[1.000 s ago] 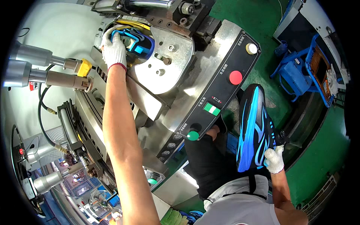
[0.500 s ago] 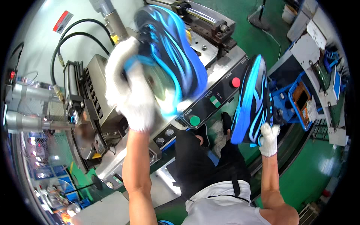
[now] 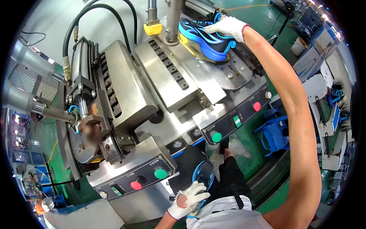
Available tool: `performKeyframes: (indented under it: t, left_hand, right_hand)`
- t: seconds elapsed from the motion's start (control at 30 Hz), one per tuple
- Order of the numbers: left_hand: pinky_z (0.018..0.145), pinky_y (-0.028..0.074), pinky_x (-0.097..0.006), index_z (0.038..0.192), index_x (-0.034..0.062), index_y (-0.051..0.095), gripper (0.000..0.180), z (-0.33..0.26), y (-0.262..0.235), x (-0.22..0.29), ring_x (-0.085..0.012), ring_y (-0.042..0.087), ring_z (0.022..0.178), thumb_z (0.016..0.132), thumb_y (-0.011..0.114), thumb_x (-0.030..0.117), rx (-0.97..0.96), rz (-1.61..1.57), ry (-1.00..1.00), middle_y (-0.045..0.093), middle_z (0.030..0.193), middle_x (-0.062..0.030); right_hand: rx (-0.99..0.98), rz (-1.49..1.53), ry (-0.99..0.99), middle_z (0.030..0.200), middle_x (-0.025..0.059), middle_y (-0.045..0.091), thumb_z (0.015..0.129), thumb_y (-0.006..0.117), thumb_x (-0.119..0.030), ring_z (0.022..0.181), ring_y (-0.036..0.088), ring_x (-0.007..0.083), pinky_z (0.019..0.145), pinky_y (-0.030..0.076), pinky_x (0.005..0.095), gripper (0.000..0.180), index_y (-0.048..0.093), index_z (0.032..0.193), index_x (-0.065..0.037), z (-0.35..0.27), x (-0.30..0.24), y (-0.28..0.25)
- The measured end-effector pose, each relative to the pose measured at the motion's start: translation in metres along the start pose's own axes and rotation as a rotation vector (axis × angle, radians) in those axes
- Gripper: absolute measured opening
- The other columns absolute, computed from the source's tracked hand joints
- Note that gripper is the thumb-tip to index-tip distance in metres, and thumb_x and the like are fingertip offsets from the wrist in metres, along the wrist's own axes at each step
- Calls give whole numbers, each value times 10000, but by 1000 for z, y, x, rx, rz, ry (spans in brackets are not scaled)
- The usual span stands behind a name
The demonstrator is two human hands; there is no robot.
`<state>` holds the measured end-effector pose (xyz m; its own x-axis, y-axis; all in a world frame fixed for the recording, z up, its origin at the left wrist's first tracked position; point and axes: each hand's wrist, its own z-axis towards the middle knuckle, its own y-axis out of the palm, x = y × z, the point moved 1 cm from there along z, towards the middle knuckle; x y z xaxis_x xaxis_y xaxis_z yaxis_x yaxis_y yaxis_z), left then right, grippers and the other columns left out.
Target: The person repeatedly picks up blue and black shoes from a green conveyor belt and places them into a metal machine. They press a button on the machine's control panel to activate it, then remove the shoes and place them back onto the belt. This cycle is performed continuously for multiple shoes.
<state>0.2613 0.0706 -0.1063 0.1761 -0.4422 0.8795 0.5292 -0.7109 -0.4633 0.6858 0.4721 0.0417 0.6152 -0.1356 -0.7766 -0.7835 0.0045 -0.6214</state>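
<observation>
The right hand (image 3: 227,27), in a white glove, reaches far up to the machine and lies over a black and blue shoe (image 3: 206,38). Its fingers are curved around the upper part of this shoe, pressing on it. The shoe rests on a grey metal plate (image 3: 232,70) just below the hand, and a steel post with a yellow part (image 3: 152,26) stands to the left of the hand.

The left hand (image 3: 187,200), also gloved, is low, close to the body. Its fingers are closed around the end of a second black and blue shoe (image 3: 204,176), which points upward from the hand. Beside this hand, to the left, is a control panel with a red and a green button (image 3: 146,179).
</observation>
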Motion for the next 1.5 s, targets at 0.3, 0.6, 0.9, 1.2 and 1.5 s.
performKeyframes:
  t: [0.3,0.6,0.9,1.2,1.5]
  left_hand:
    - [1169,479,-531,1228,119,720,516,-6,-21,-7,-399,639,1259,751,624,-51,3,-41,-171,642,1248,-164]
    - [1179,443,-570,1147,79,728,504,-23,6,-14,-433,615,1255,688,593,-78,126,-5,-86,657,1234,-175]
    - [1079,508,-443,1152,72,741,434,-16,45,21,-384,644,1238,777,623,-111,275,153,-127,676,1262,-168]
    - [1036,519,-390,1149,26,697,330,41,74,67,-315,675,1165,855,685,-121,592,187,61,691,1242,-154]
    - [1088,509,-448,1168,44,715,399,158,172,186,-369,626,1268,807,723,-126,97,114,409,662,1297,-180]
  right_hand:
    - [88,-790,-19,1272,278,714,810,669,-538,1174,721,373,1008,570,428,711,739,1202,51,67,25,90]
    - [448,-126,-598,1411,267,641,919,746,-428,1308,652,351,1120,493,466,775,507,1505,21,-153,10,128]
    - [201,-552,-443,1702,275,278,929,670,-546,1580,233,476,1310,157,542,959,318,1639,-6,-310,123,259]
    - [-47,130,-68,1743,241,222,789,852,-317,1622,230,350,1311,230,419,1158,192,1684,4,-562,127,208]
    - [942,113,-67,1674,265,296,791,911,-291,1580,296,396,1295,269,455,1157,216,1655,38,-634,134,191]
